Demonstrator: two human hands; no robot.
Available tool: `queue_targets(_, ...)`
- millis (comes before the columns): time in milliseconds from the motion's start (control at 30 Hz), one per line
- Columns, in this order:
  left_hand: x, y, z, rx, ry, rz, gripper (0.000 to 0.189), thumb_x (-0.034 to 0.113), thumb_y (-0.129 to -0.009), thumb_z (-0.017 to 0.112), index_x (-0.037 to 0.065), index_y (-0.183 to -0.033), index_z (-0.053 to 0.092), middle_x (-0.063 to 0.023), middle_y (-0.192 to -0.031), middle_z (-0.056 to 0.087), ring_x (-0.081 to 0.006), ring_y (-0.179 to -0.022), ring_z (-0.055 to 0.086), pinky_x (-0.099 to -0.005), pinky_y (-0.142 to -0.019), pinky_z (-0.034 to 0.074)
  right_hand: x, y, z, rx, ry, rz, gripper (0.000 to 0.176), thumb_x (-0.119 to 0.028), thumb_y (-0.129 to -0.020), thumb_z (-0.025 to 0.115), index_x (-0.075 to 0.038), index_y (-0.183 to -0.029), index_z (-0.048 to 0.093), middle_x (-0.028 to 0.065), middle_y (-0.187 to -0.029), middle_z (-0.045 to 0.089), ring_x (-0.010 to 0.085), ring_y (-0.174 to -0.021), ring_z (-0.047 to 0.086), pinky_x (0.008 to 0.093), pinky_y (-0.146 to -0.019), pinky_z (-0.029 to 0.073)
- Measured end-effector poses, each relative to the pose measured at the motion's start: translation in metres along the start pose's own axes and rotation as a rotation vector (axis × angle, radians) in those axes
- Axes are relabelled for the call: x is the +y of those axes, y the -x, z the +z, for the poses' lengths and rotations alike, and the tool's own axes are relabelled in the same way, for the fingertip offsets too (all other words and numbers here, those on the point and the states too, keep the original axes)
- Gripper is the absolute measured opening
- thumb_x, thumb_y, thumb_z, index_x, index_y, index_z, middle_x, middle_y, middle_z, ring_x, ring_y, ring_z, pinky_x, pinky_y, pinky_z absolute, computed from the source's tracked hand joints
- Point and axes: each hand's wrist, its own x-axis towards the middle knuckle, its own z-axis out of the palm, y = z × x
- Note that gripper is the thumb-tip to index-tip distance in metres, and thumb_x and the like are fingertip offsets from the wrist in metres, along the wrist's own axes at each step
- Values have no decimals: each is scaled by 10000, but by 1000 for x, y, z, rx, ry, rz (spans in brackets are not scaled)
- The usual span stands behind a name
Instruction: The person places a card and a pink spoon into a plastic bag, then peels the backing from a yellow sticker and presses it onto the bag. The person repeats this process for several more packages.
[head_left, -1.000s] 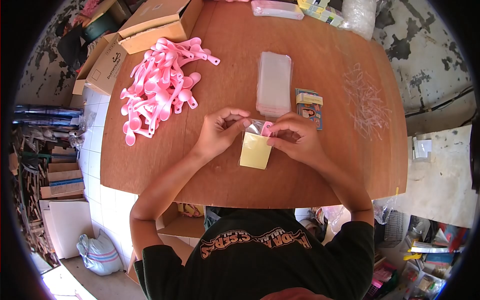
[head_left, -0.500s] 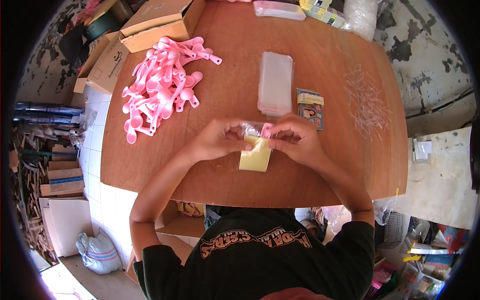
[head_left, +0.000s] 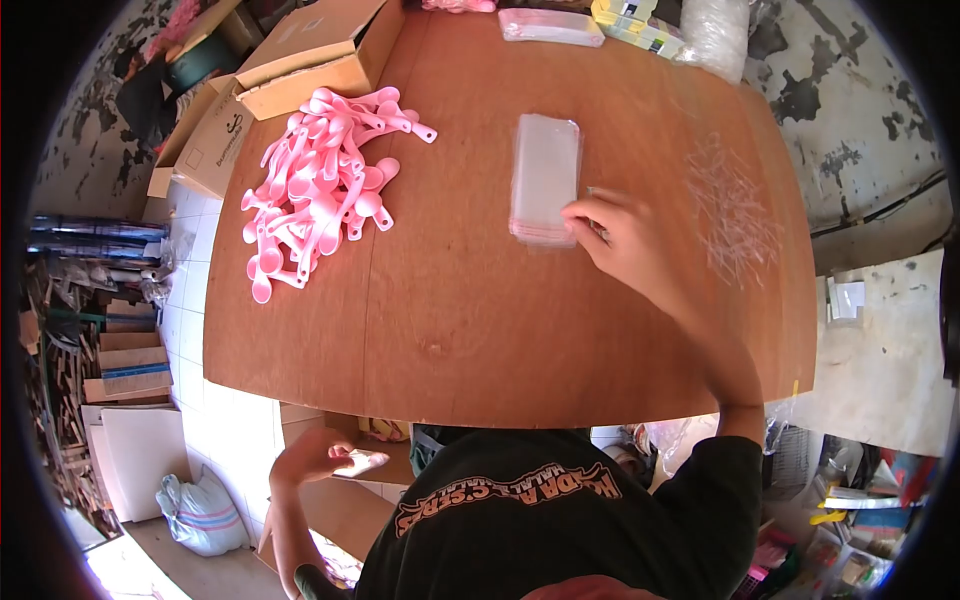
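Observation:
My right hand (head_left: 628,238) lies flat on the brown table (head_left: 470,320), fingers apart, with its fingertips at the near right corner of a stack of clear plastic bags (head_left: 545,170). It covers the small card stack that lay beside the bags. My left hand (head_left: 315,458) is down below the table's near edge, closed on a small filled clear packet (head_left: 362,461), above an open cardboard box (head_left: 345,505) on the floor. A heap of pink plastic spoons (head_left: 320,190) lies at the table's left.
Open cardboard boxes (head_left: 320,50) stand at the table's far left corner. A scatter of thin clear strips (head_left: 735,200) lies at the right. More packets and boxes (head_left: 640,22) line the far edge. A white sack (head_left: 200,510) sits on the floor.
Both hands held the packet with the yellow card and pink spoon at the table's middle. Now my left hand has carried it down off the near edge, and my right hand has reached up to the bag stack.

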Motion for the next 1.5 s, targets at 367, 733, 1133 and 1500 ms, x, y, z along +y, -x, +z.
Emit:
queue_targets(367,144,-4,-67,-52,106,681,235,168,-909,628,70,-1122,645,-83,-870,702,-207,-748,680,-314,-675,512,29,-31,29,-384,89,140,66,-152,-714,696,-86,-715,699,68,-698,660,247,-653,629,384,-582,475)
queue_targets(733,250,-148,-88,890,-285,1456,375,59,-773,716,106,-1131,613,-92,-1103,583,-297,-929,612,-389,-782,509,-28,-7,-11,-469,-382,302,188,-203,-751,778,-33,-817,732,101,-732,693,185,-676,653,329,-612,489)
queue_targets(1133,234,-157,-88,296,815,1082,94,42,-941,590,21,-1017,538,-91,-963,689,-118,-902,652,-245,-796,513,14,68,-32,-150,176,196,351,-45,-760,735,-34,-1100,651,137,-1149,620,321,-972,623,379,-806,518)
queue_targets(1500,225,-164,-93,303,884,888,217,12,-939,578,-28,-1146,529,-145,-1020,686,-141,-920,661,-261,-787,536,-12,58,-52,60,318,218,177,-65,-823,697,0,-987,689,107,-929,687,224,-741,666,310,-657,518)
